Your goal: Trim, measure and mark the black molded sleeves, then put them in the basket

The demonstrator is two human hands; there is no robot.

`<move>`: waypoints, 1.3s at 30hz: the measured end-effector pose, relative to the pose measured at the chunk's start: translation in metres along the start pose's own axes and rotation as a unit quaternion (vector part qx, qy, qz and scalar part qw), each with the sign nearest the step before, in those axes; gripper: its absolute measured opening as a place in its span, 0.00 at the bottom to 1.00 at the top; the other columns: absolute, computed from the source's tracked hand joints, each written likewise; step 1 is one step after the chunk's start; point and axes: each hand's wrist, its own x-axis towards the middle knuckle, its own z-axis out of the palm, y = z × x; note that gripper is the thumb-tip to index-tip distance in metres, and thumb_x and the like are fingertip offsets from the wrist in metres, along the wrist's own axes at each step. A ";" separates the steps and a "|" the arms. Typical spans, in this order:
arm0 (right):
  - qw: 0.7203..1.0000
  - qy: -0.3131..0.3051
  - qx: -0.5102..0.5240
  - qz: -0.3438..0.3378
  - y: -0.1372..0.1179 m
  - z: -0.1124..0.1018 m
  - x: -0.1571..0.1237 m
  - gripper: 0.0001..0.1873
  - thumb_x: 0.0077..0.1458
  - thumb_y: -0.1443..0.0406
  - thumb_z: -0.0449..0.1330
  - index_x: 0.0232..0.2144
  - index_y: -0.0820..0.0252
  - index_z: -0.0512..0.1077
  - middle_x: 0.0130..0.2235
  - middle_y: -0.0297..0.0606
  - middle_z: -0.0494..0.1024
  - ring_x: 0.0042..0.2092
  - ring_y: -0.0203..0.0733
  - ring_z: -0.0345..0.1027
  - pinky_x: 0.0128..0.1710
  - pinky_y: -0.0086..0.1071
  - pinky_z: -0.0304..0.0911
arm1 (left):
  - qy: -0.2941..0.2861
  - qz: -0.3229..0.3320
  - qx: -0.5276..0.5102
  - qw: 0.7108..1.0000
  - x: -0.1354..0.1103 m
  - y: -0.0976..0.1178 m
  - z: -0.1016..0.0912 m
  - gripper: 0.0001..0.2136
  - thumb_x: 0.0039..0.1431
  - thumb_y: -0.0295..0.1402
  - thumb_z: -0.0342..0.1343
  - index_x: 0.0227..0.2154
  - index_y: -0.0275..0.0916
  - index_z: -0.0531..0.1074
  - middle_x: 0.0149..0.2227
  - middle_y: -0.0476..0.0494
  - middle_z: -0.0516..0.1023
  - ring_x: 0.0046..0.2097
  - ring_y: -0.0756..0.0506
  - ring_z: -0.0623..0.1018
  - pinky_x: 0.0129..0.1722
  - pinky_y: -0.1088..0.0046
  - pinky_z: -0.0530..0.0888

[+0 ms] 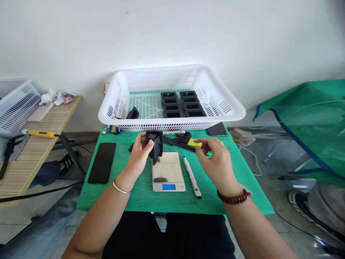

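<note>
My left hand [139, 154] is closed around a black moulded part [154, 144] with a flange, holding it above the back left corner of the kitchen scale [168, 171]. The scale's blue display appears to read 0.0. Its steel plate carries only reflections. Loosely curled, my right hand [215, 158] hovers right of the scale, thumb and index finger slightly apart, with nothing visible between them. Behind those fingers lie a yellow-handled tool [194, 142] and a black caliper [179, 143], both partly hidden. A white marker [192, 176] lies between the scale and my right hand.
A white plastic basket [172, 126] at the back holds several black rectangular parts [172, 108] and one tilted part [133, 113] at left. One phone [101, 163] lies left, another dark flat device [217, 129] back right. A wooden table [44, 124] stands left, with a person's leg nearby.
</note>
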 end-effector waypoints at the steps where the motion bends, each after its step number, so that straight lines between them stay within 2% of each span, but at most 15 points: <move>1: 0.999 -0.021 -0.032 -0.010 -0.002 -0.002 -0.014 0.09 0.58 0.64 0.53 0.39 0.59 0.71 0.30 0.38 0.71 0.32 0.41 0.66 0.32 0.35 0.65 | -0.005 -0.013 -0.020 1.000 0.000 0.002 0.002 0.20 0.52 0.50 0.59 0.41 0.43 0.63 0.36 0.45 0.74 0.37 0.46 0.77 0.34 0.70 0.77; 4: 0.986 -0.093 -0.131 -0.035 -0.003 -0.006 -0.057 0.18 0.61 0.59 0.51 0.50 0.62 0.67 0.36 0.43 0.75 0.33 0.44 0.70 0.30 0.36 0.65 | -0.013 -0.043 -0.080 0.996 -0.001 0.006 0.005 0.22 0.48 0.49 0.62 0.39 0.44 0.61 0.32 0.49 0.73 0.32 0.48 0.77 0.28 0.71 0.76; 8: 0.972 -0.167 -0.148 -0.075 0.001 -0.008 -0.093 0.19 0.65 0.62 0.45 0.56 0.58 0.61 0.39 0.43 0.78 0.34 0.43 0.74 0.29 0.35 0.68 | 0.016 -0.076 -0.128 0.989 0.001 0.006 0.005 0.23 0.46 0.46 0.65 0.38 0.43 0.60 0.33 0.49 0.74 0.33 0.47 0.78 0.28 0.72 0.76; 12: 0.956 -0.222 -0.156 -0.115 0.001 -0.010 -0.095 0.18 0.64 0.64 0.45 0.52 0.57 0.66 0.36 0.41 0.78 0.33 0.43 0.74 0.31 0.35 0.69 | 0.040 -0.084 -0.151 0.984 0.002 0.005 0.002 0.23 0.46 0.44 0.66 0.37 0.43 0.60 0.32 0.51 0.75 0.32 0.48 0.79 0.29 0.72 0.76; 15: 0.958 -0.242 -0.124 -0.093 0.003 -0.011 -0.088 0.16 0.64 0.64 0.46 0.47 0.57 0.70 0.35 0.41 0.78 0.32 0.43 0.74 0.29 0.34 0.68 | 0.042 -0.084 -0.162 0.982 0.003 0.004 0.001 0.22 0.46 0.43 0.66 0.37 0.42 0.60 0.30 0.51 0.75 0.30 0.48 0.79 0.28 0.73 0.76; 17: 0.963 -0.257 -0.048 -0.065 0.007 -0.012 -0.083 0.15 0.64 0.63 0.47 0.45 0.55 0.71 0.36 0.41 0.78 0.34 0.43 0.74 0.30 0.34 0.69 | 0.044 -0.084 -0.171 0.981 0.003 0.005 0.000 0.21 0.46 0.42 0.67 0.36 0.42 0.61 0.30 0.51 0.75 0.30 0.48 0.78 0.26 0.73 0.76; 19: 0.973 -0.224 0.055 -0.023 0.014 -0.012 -0.078 0.13 0.63 0.62 0.49 0.43 0.52 0.72 0.38 0.40 0.78 0.36 0.43 0.74 0.33 0.34 0.69 | 0.046 -0.089 -0.176 0.979 0.003 0.005 0.001 0.22 0.45 0.42 0.67 0.36 0.42 0.61 0.30 0.51 0.75 0.29 0.48 0.78 0.25 0.73 0.76; 22: 0.970 -0.067 0.224 0.071 0.017 -0.010 -0.067 0.10 0.61 0.61 0.51 0.40 0.50 0.72 0.35 0.38 0.78 0.35 0.44 0.73 0.32 0.37 0.69 | 0.048 -0.094 -0.176 0.979 0.003 0.004 0.002 0.22 0.44 0.43 0.67 0.35 0.41 0.61 0.29 0.51 0.74 0.28 0.49 0.77 0.25 0.73 0.76; 25: 0.902 0.052 0.393 0.167 0.000 -0.006 -0.046 0.13 0.58 0.60 0.53 0.46 0.48 0.69 0.35 0.37 0.76 0.35 0.43 0.72 0.31 0.37 0.69 | 0.042 -0.100 -0.170 0.979 0.003 0.003 0.002 0.22 0.44 0.43 0.68 0.34 0.40 0.62 0.29 0.50 0.74 0.29 0.48 0.77 0.26 0.72 0.77; 27: 0.867 0.034 0.452 0.205 -0.019 -0.003 -0.026 0.17 0.55 0.59 0.57 0.48 0.47 0.68 0.40 0.37 0.74 0.38 0.41 0.72 0.29 0.32 0.67 | 0.039 -0.102 -0.161 0.981 0.003 0.003 0.002 0.22 0.43 0.43 0.68 0.34 0.41 0.62 0.29 0.51 0.74 0.30 0.48 0.77 0.26 0.72 0.77; 29: 0.854 0.005 0.491 0.171 -0.039 0.003 -0.006 0.17 0.54 0.59 0.60 0.47 0.48 0.69 0.38 0.34 0.73 0.38 0.39 0.71 0.30 0.31 0.68 | 0.039 -0.102 -0.150 0.983 0.003 0.003 0.002 0.22 0.42 0.41 0.69 0.34 0.41 0.62 0.29 0.51 0.74 0.30 0.49 0.77 0.26 0.73 0.76; 31: 0.860 0.013 0.504 0.082 -0.051 0.012 0.008 0.16 0.51 0.62 0.63 0.44 0.48 0.68 0.30 0.28 0.69 0.30 0.36 0.68 0.29 0.32 0.67 | 0.039 -0.098 -0.139 0.985 0.002 0.003 0.003 0.22 0.43 0.40 0.69 0.34 0.41 0.62 0.30 0.51 0.74 0.30 0.49 0.77 0.27 0.74 0.76; 34: 0.910 0.079 0.405 -0.037 -0.054 0.028 0.012 0.02 0.56 0.63 0.59 0.34 0.53 0.68 0.24 0.27 0.66 0.22 0.32 0.61 0.22 0.29 0.59 | 0.044 -0.079 -0.120 0.989 0.000 0.003 0.004 0.21 0.43 0.38 0.69 0.34 0.41 0.62 0.31 0.51 0.75 0.31 0.49 0.77 0.30 0.74 0.76; 36: 0.948 0.091 0.294 -0.082 -0.048 0.037 0.004 0.08 0.58 0.65 0.55 0.27 0.56 0.68 0.23 0.28 0.68 0.21 0.30 0.59 0.21 0.28 0.56 | 0.050 -0.064 -0.107 0.991 -0.001 0.001 0.005 0.20 0.44 0.37 0.69 0.35 0.41 0.63 0.31 0.51 0.75 0.32 0.50 0.77 0.31 0.74 0.76; 39: 0.963 0.051 0.253 -0.081 -0.041 0.043 -0.009 0.09 0.60 0.64 0.51 0.31 0.56 0.70 0.22 0.29 0.71 0.21 0.32 0.63 0.21 0.29 0.58 | 0.055 -0.055 -0.108 0.991 -0.003 -0.001 0.007 0.19 0.45 0.36 0.68 0.35 0.41 0.64 0.32 0.52 0.74 0.32 0.51 0.76 0.30 0.77 0.75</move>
